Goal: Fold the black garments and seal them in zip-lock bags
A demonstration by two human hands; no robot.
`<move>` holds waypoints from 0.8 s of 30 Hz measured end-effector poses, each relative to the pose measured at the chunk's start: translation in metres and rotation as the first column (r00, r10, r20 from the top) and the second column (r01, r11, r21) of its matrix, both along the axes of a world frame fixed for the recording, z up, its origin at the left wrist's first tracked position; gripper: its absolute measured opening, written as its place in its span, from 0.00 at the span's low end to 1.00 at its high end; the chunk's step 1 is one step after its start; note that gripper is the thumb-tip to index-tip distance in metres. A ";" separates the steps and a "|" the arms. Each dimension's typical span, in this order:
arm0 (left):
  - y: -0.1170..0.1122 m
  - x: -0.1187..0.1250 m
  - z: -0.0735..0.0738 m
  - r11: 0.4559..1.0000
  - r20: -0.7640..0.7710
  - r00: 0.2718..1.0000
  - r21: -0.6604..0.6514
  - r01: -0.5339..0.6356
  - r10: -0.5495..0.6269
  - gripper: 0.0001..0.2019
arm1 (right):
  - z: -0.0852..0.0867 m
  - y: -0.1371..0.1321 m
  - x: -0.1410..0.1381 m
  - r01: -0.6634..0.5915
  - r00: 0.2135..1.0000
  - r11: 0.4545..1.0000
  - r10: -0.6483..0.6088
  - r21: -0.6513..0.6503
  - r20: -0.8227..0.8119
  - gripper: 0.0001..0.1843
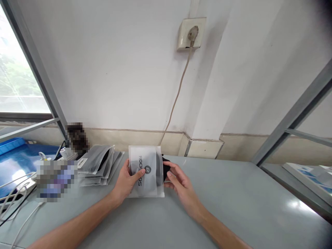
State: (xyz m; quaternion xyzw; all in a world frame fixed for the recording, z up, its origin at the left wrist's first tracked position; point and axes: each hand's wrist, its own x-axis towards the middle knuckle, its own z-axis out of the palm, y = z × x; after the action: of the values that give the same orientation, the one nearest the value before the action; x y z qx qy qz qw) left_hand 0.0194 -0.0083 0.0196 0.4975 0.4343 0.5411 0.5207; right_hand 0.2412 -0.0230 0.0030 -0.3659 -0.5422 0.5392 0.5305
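Observation:
A frosted plastic pouch (149,162) with a dark logo and lettering is held just above the grey table (233,207). My left hand (127,181) grips the pouch's left edge, thumb across its front. My right hand (178,180) pinches a black item (166,167) that sticks out of the pouch's right side. Part of the black item shows dimly through the plastic.
A stack of similar pouches (97,166) lies to the left of my left hand. White cables (15,193) and a blue tray (18,159) sit at the far left. A wall socket (191,34) with a cord hangs above. A metal frame (293,117) stands at the right.

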 end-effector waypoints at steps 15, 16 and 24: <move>-0.011 0.004 -0.004 0.960 0.017 0.976 -0.173 0.219 -0.219 0.24 | -0.004 -0.001 0.003 -0.069 0.995 0.998 0.069 0.001 0.078 0.24; -0.010 0.005 -0.003 0.967 0.031 0.983 -0.179 0.183 -0.181 0.24 | -0.004 0.000 0.004 -0.020 0.996 1.000 0.020 0.001 0.085 0.25; -0.005 0.001 -0.001 0.970 0.241 0.969 -0.220 0.103 -0.048 0.23 | -0.004 0.001 0.003 -0.038 0.974 0.997 0.022 0.069 0.225 0.26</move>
State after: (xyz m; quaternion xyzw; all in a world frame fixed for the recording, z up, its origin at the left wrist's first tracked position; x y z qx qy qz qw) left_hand 0.0205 -0.0131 0.0188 0.3827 0.4106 0.5215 0.6427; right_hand 0.2443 -0.0224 -0.0011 -0.3966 -0.6232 0.4824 0.4707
